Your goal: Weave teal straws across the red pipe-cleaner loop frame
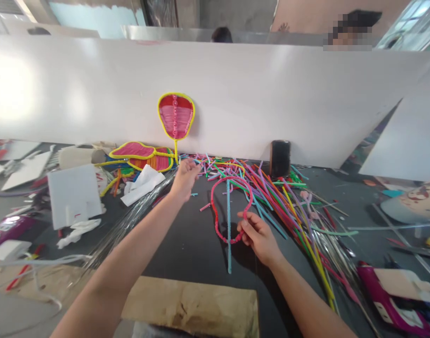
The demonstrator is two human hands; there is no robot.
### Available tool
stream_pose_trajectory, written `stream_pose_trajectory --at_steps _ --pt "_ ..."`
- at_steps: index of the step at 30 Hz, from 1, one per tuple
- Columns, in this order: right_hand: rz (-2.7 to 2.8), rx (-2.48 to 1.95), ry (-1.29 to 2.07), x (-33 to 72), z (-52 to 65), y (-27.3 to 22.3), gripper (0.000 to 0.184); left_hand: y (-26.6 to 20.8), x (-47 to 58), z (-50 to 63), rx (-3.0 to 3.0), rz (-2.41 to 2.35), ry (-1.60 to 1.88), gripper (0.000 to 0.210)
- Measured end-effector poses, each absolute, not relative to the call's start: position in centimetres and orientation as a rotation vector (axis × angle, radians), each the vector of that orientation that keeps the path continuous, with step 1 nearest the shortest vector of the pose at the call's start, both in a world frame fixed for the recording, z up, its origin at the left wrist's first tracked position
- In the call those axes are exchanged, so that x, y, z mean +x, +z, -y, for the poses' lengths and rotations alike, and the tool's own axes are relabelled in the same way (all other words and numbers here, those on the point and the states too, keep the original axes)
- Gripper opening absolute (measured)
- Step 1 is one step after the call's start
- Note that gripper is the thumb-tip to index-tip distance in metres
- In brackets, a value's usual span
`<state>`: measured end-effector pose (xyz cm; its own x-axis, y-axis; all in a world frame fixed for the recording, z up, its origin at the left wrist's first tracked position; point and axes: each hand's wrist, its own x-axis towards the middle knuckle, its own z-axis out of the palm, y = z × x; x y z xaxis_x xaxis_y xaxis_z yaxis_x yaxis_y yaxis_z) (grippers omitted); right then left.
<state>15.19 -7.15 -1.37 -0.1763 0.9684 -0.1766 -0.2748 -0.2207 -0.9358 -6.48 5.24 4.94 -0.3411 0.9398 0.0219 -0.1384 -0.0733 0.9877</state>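
A red pipe cleaner (pixel 220 206) bent into an open loop lies on the dark table (pixel 186 244), with a light blue pipe cleaner (pixel 228 225) laid straight through its middle like a stem. By my reading only the outline is shaped; no filling fills the loop, unlike the finished red and yellow fan (pixel 176 116) leaning on the white partition (pixel 95 94) beyond the hands. The right hand (pixel 259 234) pinches the loop's lower end between thumb and fingertips. The left hand (pixel 184 178), fingers loosely spread, reaches forward to the near edge of the pile of coloured sticks (pixel 271 188), holding nothing I can make out. A black phone (pixel 280 158) stands past the right hand.
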Motion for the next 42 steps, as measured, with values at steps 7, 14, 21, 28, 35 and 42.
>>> stream_pose_trajectory --at_steps 7,14,21,28,35,42 --pt "0.851 -0.713 1.635 15.9 8.0 0.3 0.024 2.4 -5.1 5.3 0.59 -1.081 1.187 0.043" --pt "0.872 -0.665 1.781 15.4 8.6 0.3 0.021 1.5 -4.4 8.9 0.5 -0.578 0.715 0.036" --pt "0.818 -0.94 1.722 15.9 7.6 0.1 0.032 0.1 -4.4 9.2 0.562 -0.745 0.768 0.032" --pt "0.762 -1.029 1.609 15.9 6.9 -0.4 0.024 0.4 -3.8 9.9 0.564 -0.718 0.744 0.035" --pt "0.752 -0.983 1.661 15.7 7.1 -0.3 0.022 0.5 -3.4 10.3 0.436 -0.65 0.745 0.041" --pt "0.677 -0.991 1.673 15.7 6.9 -0.2 0.025 0.6 -3.0 10.3 0.445 -0.798 0.753 0.038"
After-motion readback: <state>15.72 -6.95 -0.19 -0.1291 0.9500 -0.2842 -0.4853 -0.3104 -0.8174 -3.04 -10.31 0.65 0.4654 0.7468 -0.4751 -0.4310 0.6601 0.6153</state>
